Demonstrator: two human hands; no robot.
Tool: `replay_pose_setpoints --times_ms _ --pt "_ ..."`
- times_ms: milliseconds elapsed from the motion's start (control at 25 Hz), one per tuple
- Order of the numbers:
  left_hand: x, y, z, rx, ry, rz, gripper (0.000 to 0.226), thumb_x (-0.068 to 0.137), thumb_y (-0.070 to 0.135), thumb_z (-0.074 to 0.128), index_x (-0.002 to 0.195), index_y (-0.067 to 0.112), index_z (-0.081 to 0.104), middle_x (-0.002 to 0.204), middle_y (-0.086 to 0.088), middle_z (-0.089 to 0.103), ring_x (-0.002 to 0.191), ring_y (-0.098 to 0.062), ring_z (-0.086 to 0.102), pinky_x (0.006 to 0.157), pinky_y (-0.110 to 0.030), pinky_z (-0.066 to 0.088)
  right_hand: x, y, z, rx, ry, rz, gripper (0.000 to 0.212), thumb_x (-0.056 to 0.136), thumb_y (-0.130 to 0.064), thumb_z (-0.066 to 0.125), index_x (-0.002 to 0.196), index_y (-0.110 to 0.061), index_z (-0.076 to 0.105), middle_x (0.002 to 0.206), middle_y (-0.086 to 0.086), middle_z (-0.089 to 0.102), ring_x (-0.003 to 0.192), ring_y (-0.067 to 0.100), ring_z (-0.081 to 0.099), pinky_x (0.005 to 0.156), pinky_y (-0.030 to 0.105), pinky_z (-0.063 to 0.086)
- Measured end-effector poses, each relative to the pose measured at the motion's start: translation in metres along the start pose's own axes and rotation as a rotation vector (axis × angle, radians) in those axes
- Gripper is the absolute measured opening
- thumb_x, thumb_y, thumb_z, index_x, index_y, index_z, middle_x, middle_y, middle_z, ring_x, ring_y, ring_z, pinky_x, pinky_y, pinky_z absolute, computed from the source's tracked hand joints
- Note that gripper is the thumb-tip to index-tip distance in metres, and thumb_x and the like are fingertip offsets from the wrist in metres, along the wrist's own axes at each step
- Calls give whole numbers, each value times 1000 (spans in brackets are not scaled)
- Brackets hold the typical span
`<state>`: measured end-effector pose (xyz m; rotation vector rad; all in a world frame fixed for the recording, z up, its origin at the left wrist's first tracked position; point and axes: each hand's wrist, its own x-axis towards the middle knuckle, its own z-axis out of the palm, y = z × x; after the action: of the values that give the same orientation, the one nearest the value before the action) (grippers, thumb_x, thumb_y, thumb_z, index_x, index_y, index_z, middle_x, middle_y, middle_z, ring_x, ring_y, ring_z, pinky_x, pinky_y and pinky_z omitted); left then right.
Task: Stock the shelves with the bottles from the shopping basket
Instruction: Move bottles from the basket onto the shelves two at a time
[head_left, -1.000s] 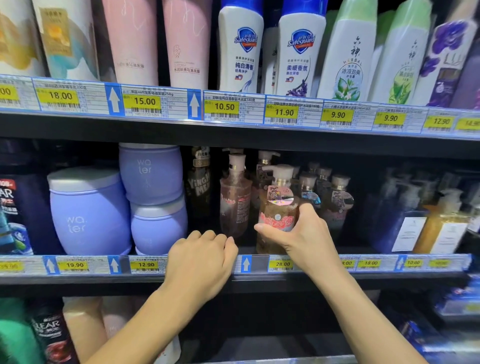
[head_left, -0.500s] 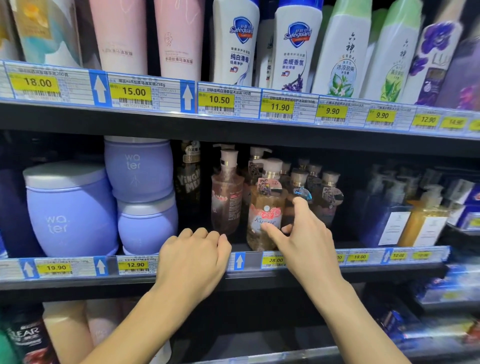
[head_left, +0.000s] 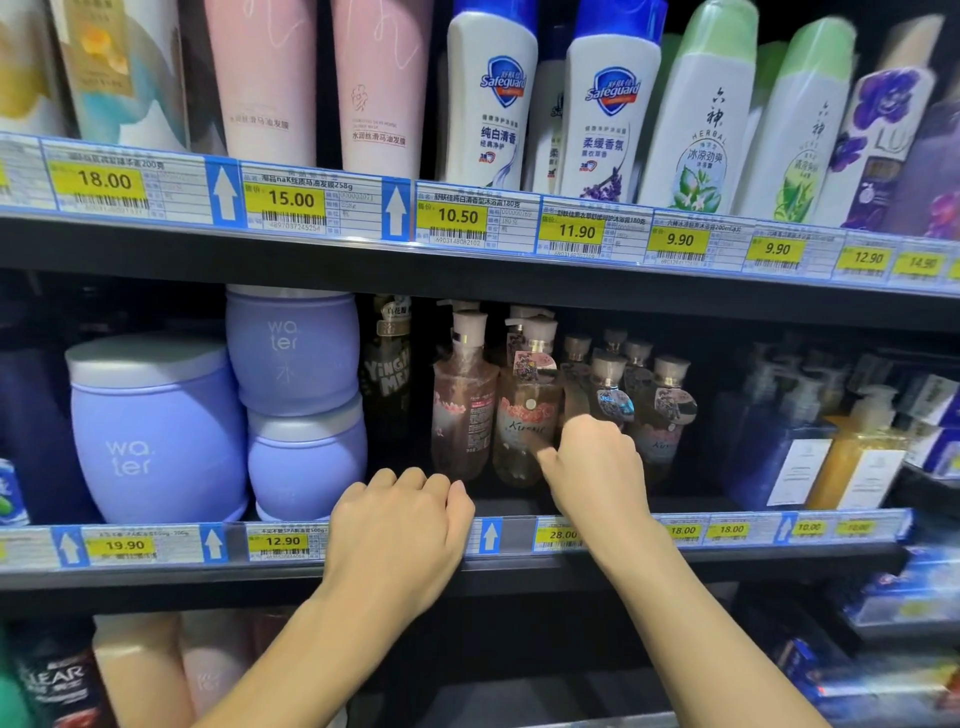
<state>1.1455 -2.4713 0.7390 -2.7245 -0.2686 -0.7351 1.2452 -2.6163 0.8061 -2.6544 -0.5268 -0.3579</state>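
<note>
- Right hand (head_left: 597, 467) reaches over the front lip of the middle shelf (head_left: 498, 564), fingers curled loosely with nothing inside them; its thumb points toward the lower part of a peach pump bottle (head_left: 522, 415), and whether it touches the bottle cannot be told.
- Left hand (head_left: 400, 530) rests knuckles-up on the shelf's front edge, fingers folded over the price rail (head_left: 727, 532), holding no bottle.
- That peach pump bottle stands upright near the front of the shelf, with a round paper tag at its neck.
- Just beside it on the left stands a pinker pump bottle (head_left: 462, 405), also upright, the two nearly touching.
- Behind the right hand a cluster of smaller cork-topped bottles (head_left: 670, 410) fills the row, some with hanging tags.
- Further left a dark bottle (head_left: 387, 374) stands at the back, then three lilac tubs (head_left: 156, 431): one large at the front, two stacked beside it.
- To the right are a blue square bottle (head_left: 774, 462) and an amber one (head_left: 857, 462), blurred.
- Yellow price tags run along the rail; the one just under the right wrist reads 28.00.
- On the shelf above stand pink tubes (head_left: 379, 83), two white bottles with blue caps (head_left: 493, 98) and green-capped white bottles (head_left: 701, 119).
</note>
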Motion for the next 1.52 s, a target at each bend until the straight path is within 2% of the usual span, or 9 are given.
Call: replay_pose_setpoints --times_ms 80,200,360,440,520,720,1160,1360,1520 --pt "1 0 0 11 15 1 9 79 19 65 80 11 69 64 -7 59 53 -33 53 47 -31 32 0 1 0 3 9 0 26 101 -31 61 87 -15 46 72 -3 44 59 15 38 60 28 36" --pt "2 2 -2 -3 5 -34 41 90 28 30 80 15 68 67 -5 60 58 -32 55 50 -32 30 -7 4 -3 34 43 -14 30 101 -41 59 92 -17 43 71 -7 37 59 10 35 55 28 30" --pt "5 2 -12 -61 -18 -102 27 91 36 52 72 22 64 64 3 60 60 -25 59 47 -29 33 -26 17 -2 -76 88 -104 42 99 -61 47 104 -19 48 86 -6 49 73 15 43 55 28 27" --pt "7 2 -20 -178 -90 -175 32 99 43 44 84 23 64 80 3 66 79 -25 64 58 -33 44 -36 28 -1 -152 84 -120 53 98 -66 44 117 -18 56 102 -1 61 88 21 52 63 32 38" --pt "9 6 -20 -216 -83 -196 44 102 49 27 95 23 61 97 1 67 96 -27 62 69 -36 43 -47 43 -1 -222 104 -121 63 96 -69 42 130 -18 59 116 3 67 105 28 59 82 40 46" --pt "7 46 -34 -254 -30 -73 49 101 52 26 106 21 64 106 -3 68 102 -31 59 73 -38 38 -84 91 -12 -346 131 -37 66 94 -71 43 125 -16 64 120 9 69 111 37 60 91 47 51" --pt "-10 251 -82 -208 -119 69 69 91 58 13 123 22 61 124 -3 67 115 -31 58 96 -42 40 -165 282 -65 -359 120 47 80 88 -72 29 124 -11 65 116 13 70 101 41 63 84 49 54" --pt "-24 405 -90 -217 -220 146 66 91 60 14 116 25 63 118 0 69 109 -31 61 90 -42 42 -206 414 -94 -354 58 93 77 87 -70 32 120 -9 66 113 15 70 99 41 64 84 49 53" --pt "-24 480 -80 -203 -310 180 69 89 60 10 113 24 64 116 -1 69 107 -30 61 87 -41 42 -212 489 -99 -356 22 118 76 88 -70 34 121 -9 65 113 16 69 100 42 63 84 49 52"
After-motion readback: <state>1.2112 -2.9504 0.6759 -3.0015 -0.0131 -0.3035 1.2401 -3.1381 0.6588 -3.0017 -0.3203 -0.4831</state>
